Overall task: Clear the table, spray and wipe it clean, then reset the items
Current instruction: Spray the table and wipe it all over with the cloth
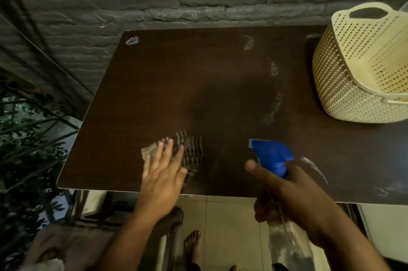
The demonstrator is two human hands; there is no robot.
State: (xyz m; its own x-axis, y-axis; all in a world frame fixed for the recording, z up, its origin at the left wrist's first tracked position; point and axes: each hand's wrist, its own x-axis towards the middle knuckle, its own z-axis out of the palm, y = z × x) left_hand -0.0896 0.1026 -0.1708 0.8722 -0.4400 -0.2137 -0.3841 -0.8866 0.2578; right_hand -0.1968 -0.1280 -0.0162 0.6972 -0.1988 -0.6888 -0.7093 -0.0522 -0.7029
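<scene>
Leaves [26, 142] hang off the left edge of the dark surface [176, 76], and a small scrap [132, 40] lies in its far left corner. Near the front edge the left hand [163, 173] presses a checked cloth [189, 151] flat, fingers [169, 149] straight and spread wide over it. Just right, the right hand [293, 195] grips a spray bottle [272, 158], fingers curled round its neck and the blue head pointing out over the surface. Pale streaks [273, 105] arc across the middle right.

The step looks like wiping. It would go best with even pressure through the whole palm and overlapping passes from the far edge toward the near one, taking in those streaks and the corner scrap, with the bottle held clear of the cloth's path.

At far right a cream basket [357, 76] stands on the surface; what shows of its inside is bare, the rest is out of frame.
</scene>
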